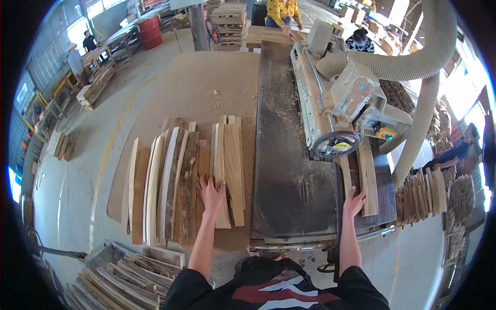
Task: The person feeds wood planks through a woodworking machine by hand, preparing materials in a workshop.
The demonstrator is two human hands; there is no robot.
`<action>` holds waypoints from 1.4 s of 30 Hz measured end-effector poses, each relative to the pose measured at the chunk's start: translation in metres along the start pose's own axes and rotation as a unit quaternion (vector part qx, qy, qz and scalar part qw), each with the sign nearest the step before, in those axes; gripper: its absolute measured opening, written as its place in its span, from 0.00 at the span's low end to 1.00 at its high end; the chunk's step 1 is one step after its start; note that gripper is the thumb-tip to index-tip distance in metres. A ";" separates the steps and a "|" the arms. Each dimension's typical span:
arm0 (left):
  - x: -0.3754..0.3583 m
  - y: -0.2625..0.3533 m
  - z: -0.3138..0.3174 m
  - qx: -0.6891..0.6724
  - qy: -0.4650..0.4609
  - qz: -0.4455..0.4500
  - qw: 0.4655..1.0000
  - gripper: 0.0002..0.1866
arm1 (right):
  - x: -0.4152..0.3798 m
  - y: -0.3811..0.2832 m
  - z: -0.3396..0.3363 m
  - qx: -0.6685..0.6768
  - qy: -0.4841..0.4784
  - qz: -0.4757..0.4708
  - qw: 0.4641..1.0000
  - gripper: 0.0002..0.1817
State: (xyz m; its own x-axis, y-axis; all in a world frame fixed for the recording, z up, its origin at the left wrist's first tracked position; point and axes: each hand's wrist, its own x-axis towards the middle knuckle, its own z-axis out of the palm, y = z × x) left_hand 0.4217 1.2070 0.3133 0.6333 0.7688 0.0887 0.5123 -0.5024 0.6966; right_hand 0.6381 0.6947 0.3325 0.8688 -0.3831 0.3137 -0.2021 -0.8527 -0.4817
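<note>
My left hand (211, 197) rests with fingers spread on a row of rough boards, touching a pale narrow board (219, 165) and the brown board (204, 160) beside it. At the machine table, my right hand (353, 203) lies with fingers stretched out against the left edge of a long board (367, 181). That board's far end runs under the woodworking machine (336, 98). A thinner strip of wood (345, 173) lies just left of it, near my fingertips.
The dark machine table (289, 201) carries scattered shavings. A handwheel (337, 144) and thick dust hose (398, 64) stand at the right. A person in a yellow top (283, 10) is at the far end. Stacked wood (113, 279) lies low left; more boards (421, 196) stand right.
</note>
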 end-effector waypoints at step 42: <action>-0.347 0.149 0.128 -0.196 -0.146 -0.009 0.970 0.30 | -0.065 0.125 -0.113 0.097 -0.186 -0.157 0.965 0.20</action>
State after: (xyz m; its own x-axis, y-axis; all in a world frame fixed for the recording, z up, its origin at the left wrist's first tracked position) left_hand 0.3526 0.8151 0.2957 0.7928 0.6024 -0.0926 0.3017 -0.2559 0.9184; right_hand 0.5050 0.5727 0.3441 0.9831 0.0678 0.1703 0.1539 -0.8101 -0.5658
